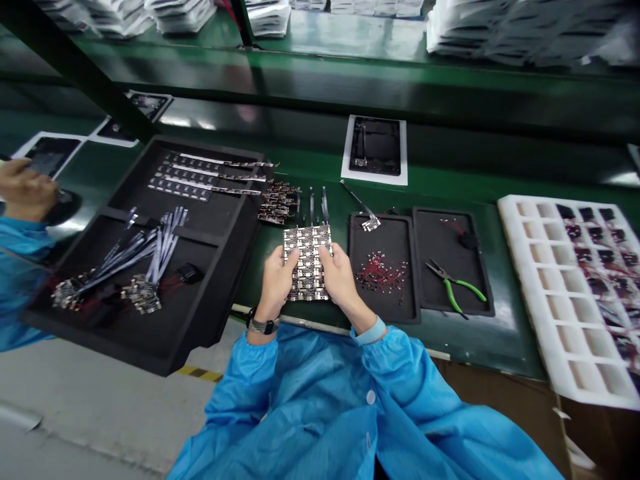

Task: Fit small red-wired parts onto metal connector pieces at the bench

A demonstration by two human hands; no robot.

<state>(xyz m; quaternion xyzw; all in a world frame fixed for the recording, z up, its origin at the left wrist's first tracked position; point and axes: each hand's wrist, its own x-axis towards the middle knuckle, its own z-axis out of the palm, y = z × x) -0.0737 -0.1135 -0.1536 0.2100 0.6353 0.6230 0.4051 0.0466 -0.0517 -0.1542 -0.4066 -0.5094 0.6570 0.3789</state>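
Observation:
Between my hands is a panel of small circuit boards [309, 263], held up by its left and right edges just over the bench's front edge. My left hand [278, 277] is closed on the left edge, thumb on the face. At the right edge my right hand [341, 275] grips it the same way. Dark flex strips [318, 205] lie at the panel's far side; whether they are joined to it I cannot tell. Just left of them sits a pile of small boards [279, 202]. A small board with a flex cable [371, 223] rests on the small tray's far edge.
To the left, a large black tray [200, 257] holds board strips and bundled flex cables. Small black trays [416, 263] on the right carry red-wired parts and green-handled pliers [456, 287]. Beyond is a white foam tray [553, 327]. A co-worker's hand [27, 190] is at far left.

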